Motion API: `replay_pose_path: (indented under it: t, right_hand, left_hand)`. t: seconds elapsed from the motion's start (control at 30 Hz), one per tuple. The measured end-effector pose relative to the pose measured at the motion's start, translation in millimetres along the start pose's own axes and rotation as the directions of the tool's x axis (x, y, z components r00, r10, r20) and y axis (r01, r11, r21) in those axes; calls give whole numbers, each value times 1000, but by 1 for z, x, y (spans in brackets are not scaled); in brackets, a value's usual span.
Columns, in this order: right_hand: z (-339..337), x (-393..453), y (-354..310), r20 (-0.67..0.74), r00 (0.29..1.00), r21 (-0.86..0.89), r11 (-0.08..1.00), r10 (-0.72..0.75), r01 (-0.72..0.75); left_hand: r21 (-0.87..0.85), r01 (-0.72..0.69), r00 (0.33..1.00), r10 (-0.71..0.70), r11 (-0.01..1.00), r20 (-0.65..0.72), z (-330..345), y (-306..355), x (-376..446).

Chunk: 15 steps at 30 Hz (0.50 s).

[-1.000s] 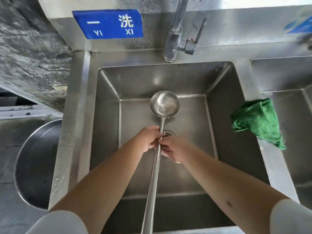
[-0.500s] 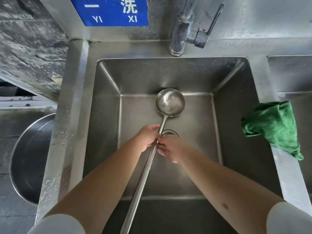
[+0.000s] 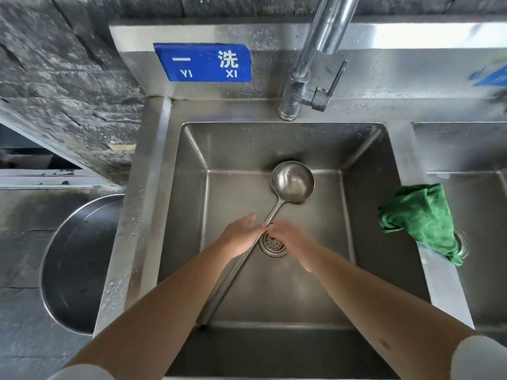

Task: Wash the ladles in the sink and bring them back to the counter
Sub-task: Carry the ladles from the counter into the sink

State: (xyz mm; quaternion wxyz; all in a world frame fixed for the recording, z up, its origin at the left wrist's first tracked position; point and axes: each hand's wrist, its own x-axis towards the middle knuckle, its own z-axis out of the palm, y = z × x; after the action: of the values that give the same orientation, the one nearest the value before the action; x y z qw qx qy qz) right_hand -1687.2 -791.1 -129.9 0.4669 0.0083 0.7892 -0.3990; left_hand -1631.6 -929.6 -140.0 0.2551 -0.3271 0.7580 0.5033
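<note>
- Your long-handled stainless steel ladle [image 3: 292,181] has swung over the last second: the handle, which ran almost straight toward you, now slants down to your left, its end resting near the front wall of the square stainless steel sink [image 3: 365,215], and the bowl lies facing up toward the back of the basin.
- Your left hand [image 3: 241,237] is curled round the upper part of the handle, as it was a second ago.
- Your right hand [image 3: 290,239] has fingertips against the handle just beside the left; whether they pinch it or only rub it I cannot tell (the view is too small there).
- The round perforated drain strainer [image 3: 273,245], hidden by your hands before, now shows between your wrists.
- No water shows coming from the chrome swivel faucet [image 3: 310,69], and the crumpled green cloth [image 3: 419,218] sits untouched on the divider to your right.
- Judging by this, you are rubbing the handle down; rinsing and carrying it back to the bench remain to do.
</note>
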Motion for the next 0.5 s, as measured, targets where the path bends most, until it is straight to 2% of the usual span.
replay_pose_path:
  t: [0.07,0.13,0.23,0.4,0.5]
  right_hand:
    - [-9,-19,0,-38,994,-253,963,-105,92]
    - [-20,-45,-2,-36,993,-398,913,-110,87]
    - [-31,-74,-2,-28,988,-655,749,-151,96]
    - [-45,-136,-12,-9,967,-839,529,-253,130]
    - [-49,-169,-13,-3,939,-878,451,-343,162]
  left_hand:
    - [178,-62,997,68,982,-26,-3,7,-22]
    - [291,-129,988,147,948,-39,-7,19,-47]
    - [493,-169,975,218,853,-44,-11,32,-78]
    - [716,-180,937,338,674,-83,-16,49,-147]
    - [766,-163,923,371,623,-106,-13,49,-183]
